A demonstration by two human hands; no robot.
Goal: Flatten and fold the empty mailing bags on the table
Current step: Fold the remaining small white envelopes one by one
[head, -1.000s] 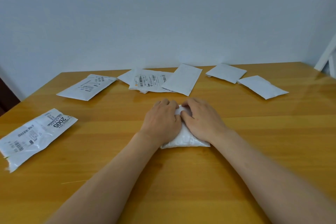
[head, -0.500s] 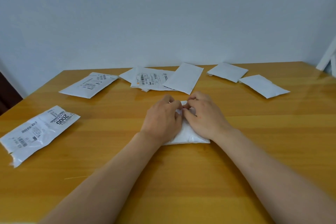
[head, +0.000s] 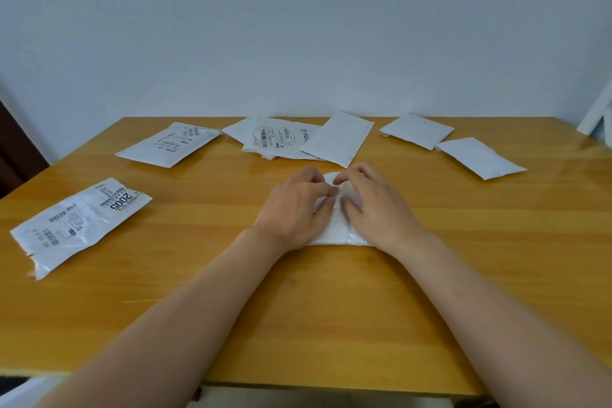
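At frame centre, the left hand [head: 293, 210] and right hand [head: 376, 209] press a small white bag [head: 334, 232] flat on the table [head: 298, 325], fingers curled and pinching its far edge. A labelled bag [head: 79, 223] lies at mid left. Farther back, five more bags [head: 337, 137] spread along the table's far edge before the wall [head: 298, 26].

1. A plain pale wall [head: 298, 26] is filling the whole background, meeting the table's far edge.
2. A dark brown panel [head: 13, 149] is showing at the left, beyond the table's far left corner.
3. A white slanted frame [head: 596, 113] is leaning in past the table's far right corner.
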